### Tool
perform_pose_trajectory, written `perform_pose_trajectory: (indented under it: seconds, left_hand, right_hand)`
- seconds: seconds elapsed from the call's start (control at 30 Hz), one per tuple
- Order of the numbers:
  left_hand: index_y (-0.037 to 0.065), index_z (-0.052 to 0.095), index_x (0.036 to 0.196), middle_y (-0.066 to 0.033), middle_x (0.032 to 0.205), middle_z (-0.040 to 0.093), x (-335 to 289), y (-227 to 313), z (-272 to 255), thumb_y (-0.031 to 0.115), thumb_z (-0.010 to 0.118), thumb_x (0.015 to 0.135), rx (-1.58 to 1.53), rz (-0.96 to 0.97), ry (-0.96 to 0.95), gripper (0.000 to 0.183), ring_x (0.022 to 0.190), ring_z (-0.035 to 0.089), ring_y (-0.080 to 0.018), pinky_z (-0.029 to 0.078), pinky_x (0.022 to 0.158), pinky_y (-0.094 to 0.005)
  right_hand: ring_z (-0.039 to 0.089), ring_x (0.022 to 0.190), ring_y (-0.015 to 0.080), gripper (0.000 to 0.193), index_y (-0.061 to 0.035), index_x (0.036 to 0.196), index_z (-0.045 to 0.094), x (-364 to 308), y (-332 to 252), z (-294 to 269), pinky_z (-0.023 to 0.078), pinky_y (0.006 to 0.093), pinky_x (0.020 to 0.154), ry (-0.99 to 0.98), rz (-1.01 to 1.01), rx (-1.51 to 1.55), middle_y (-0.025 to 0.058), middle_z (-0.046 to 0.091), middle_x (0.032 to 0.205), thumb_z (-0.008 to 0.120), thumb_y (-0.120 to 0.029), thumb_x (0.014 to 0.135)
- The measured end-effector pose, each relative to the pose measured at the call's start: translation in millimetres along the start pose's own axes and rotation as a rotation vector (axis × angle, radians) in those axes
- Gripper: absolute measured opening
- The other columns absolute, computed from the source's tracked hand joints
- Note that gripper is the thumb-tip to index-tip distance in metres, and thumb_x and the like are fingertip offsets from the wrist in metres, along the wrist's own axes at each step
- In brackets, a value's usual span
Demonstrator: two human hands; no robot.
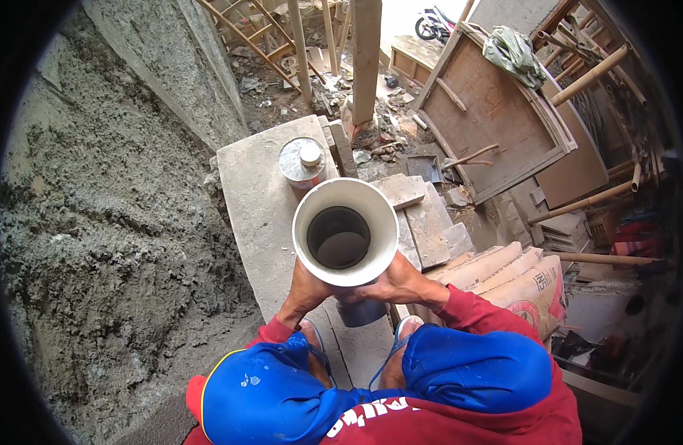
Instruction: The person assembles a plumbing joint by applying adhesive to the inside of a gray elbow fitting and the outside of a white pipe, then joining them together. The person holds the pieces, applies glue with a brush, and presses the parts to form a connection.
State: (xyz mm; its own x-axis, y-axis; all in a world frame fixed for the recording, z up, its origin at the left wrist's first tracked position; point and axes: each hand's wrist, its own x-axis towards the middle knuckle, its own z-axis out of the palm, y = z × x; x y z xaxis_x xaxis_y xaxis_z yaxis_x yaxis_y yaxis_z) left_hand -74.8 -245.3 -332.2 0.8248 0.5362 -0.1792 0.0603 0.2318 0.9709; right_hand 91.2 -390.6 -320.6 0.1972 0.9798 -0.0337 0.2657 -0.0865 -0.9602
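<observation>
Both my hands are wrapped around a pipe fitting (381, 237) with a wide, off-white flared mouth facing up. Its dark bore shows inside, and a blue-grey end pokes out below, between my knees. My left hand (306, 288) clasps its left side, and my right hand (402, 285) grips the right; some fingers are hidden behind it. Just beyond the fitting, a round metal can (291, 157) with a white cap stands on a dusty pale board (254, 196).
Rough grey mortar or soil (126, 237) rises along the left. Paper sacks (516, 278) and pale blocks (430, 226) lie to the right. Farther off are a wooden post (366, 63), a tilted framed panel (497, 111), bamboo poles (592, 74) and scattered rubble.
</observation>
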Motion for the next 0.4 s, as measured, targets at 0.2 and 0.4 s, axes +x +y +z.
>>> perform_pose_trajectory:
  seconds: [0.2, 0.4]
  left_hand:
    - [0.004, 0.043, 0.147, -0.0141, 0.137, 0.062, 5, 4, -6, 0.016, 0.102, 0.059, 0.110, 0.157, 0.120, 0.106, 0.126, 0.062, -0.0229, 0.049, 0.110, -0.0400]
    - [0.006, 0.038, 0.150, -0.0135, 0.138, 0.060, 1, 10, -3, 0.017, 0.102, 0.060, 0.023, 0.151, 0.153, 0.111, 0.127, 0.061, -0.0234, 0.046, 0.112, -0.0395]
  right_hand:
    - [0.042, 0.148, 0.0326, 0.097, -0.0036, 0.163, 0.025, 5, -38, -65, 0.032, 0.0474, 0.123, -0.026, 0.081, 0.129, 0.0175, 0.042, 0.160, 0.082, -0.022, 0.086]
    - [0.047, 0.145, 0.0262, 0.070, -0.0026, 0.159, 0.036, 0, -95, -79, 0.032, 0.0429, 0.124, 0.133, 0.074, 0.386, 0.0152, 0.049, 0.156, 0.066, -0.013, 0.097]
